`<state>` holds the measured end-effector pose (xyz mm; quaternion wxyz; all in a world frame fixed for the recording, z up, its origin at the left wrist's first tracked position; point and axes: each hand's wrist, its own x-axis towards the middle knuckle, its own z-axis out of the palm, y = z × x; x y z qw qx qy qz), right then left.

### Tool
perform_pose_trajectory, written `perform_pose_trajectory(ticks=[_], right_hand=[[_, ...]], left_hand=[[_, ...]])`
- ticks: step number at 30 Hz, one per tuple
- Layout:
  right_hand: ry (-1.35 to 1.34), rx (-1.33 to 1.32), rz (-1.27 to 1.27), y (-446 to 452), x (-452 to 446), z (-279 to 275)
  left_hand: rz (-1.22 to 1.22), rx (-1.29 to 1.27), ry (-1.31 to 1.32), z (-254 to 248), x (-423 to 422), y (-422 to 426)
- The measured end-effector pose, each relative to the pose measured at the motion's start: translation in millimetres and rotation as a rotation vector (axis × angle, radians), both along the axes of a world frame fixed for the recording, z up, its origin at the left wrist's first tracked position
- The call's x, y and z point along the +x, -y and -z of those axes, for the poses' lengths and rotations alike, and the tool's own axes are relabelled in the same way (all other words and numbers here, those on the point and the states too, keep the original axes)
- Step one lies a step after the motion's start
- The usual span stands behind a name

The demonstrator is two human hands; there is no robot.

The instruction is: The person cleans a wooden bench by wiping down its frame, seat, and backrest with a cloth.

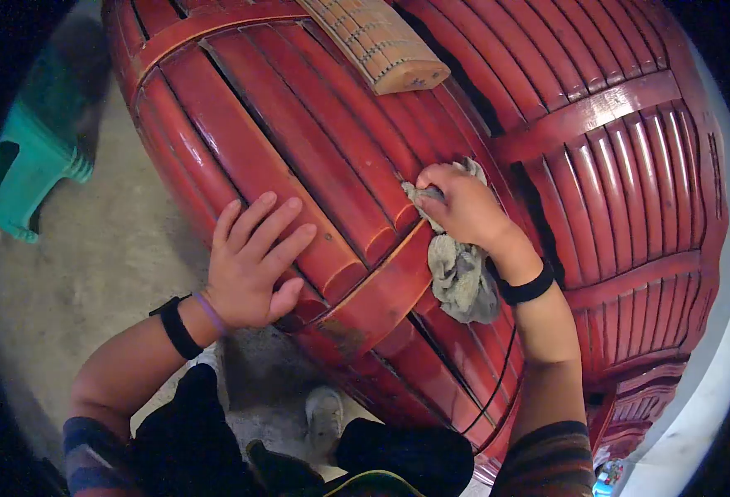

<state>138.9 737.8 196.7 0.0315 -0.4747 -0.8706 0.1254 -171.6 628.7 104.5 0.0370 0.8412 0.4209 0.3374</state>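
Observation:
Red slatted furniture [298,141], glossy and bamboo-like, fills the middle of the view. My right hand [460,207] is closed on a grey-white rag [464,277], pressed to the slats beside a cross band [373,311]; the rag's loose end hangs below the hand. My left hand [257,261] lies flat with fingers spread on the slats left of the band, holding nothing. Dark narrow gaps run between some slats. Both wrists wear black bands.
A woven wooden slatted piece [381,41] rests on the furniture at the top. Behind it rises a red slatted back [621,182]. A green plastic stool [38,170] stands on the concrete floor [116,273] at left. My feet show below.

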Motion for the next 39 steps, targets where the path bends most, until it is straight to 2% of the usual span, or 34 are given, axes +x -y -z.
perform_pose_trajectory(ticks=[1,5,8,16,20,23,29,33,36,39], right_hand=[[0.007,0.078,-0.058,-1,-1,2],[0.087,0.045,-0.062,-6,-15,-5],[0.026,0.280,-0.105,-5,-21,10],[-0.101,0.275,-0.142,-59,-58,21],[-0.131,0.317,-0.186,-53,-52,24],[-0.107,0.185,-0.201,-48,-39,21],[0.218,-0.099,-0.117,-1,6,-9],[-0.209,0.270,-0.145,20,8,7],[-0.202,0.171,-0.102,20,18,9],[-0.122,-0.037,-0.081,14,10,-6]], left_hand=[[-0.007,0.009,0.010,1,0,0],[-0.027,0.028,0.016,0,2,0],[-0.030,0.040,0.031,1,3,0],[-0.054,0.035,0.001,0,5,0],[-0.049,0.037,-0.009,2,4,0],[-0.028,0.028,-0.006,0,2,0],[-0.030,0.038,0.005,2,1,-1],[-0.029,0.036,0.039,3,0,0],[-0.035,0.027,0.024,2,1,2],[-0.033,0.036,0.009,2,2,-1]])
